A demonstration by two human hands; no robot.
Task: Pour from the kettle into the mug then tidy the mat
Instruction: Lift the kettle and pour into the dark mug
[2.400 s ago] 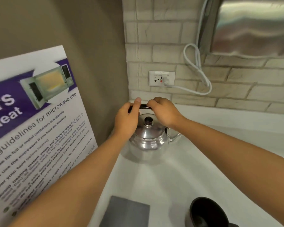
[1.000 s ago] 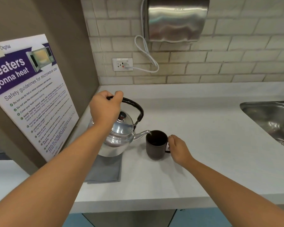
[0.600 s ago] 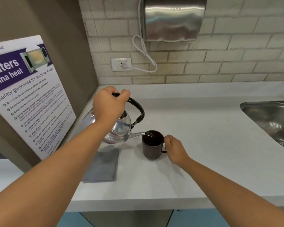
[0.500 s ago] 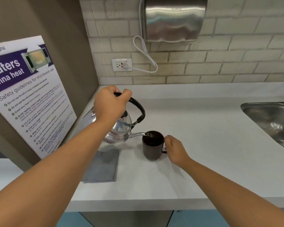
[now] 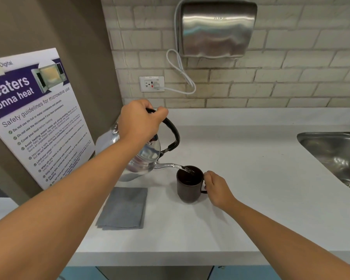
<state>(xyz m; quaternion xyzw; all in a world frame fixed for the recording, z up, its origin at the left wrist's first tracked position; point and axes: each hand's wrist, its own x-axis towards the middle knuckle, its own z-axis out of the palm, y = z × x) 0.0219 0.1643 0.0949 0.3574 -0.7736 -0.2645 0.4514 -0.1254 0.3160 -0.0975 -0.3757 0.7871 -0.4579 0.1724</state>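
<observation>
**A:** Compared with half a second back, barely anything has shifted: the kettle [image 5: 143, 158] is tipped about the same and water keeps running from the spout into the mug [image 5: 188, 183]. Way earlier it was sitting back in the corner with both hands on the handle, so it's come forward a lot.

**B:** Ok, biggest stuff first then?

**A:** Sure. White desk [image 5: 251, 178] runs along a brick-pattern wall, with a steel sink [image 5: 331, 152] cut in at the right edge. A microwave safety poster [image 5: 34, 118] leans on the left, and a shiny metal dryer-looking box [image 5: 216, 30] is mounted up on the wall, its white cord [image 5: 180, 71] looping to an outlet [image 5: 151, 83].

**B:** And the kettle itself?

**A:** Held up off the desk, tilted to the right, spout tip just over the mug's rim. The left hand [image 5: 139, 122] is wrapped tight around the top of the black handle. A folded grey mat [image 5: 123, 208] lies flat on the desk below and in front of the kettle, just left of the mug, not touching it.

**B:** Right hand?

**A:** The right hand [image 5: 216, 187] is curled at the mug's handle, fingers closed around it as far as the view shows. The dark brown mug stands upright on the desk.
</observation>
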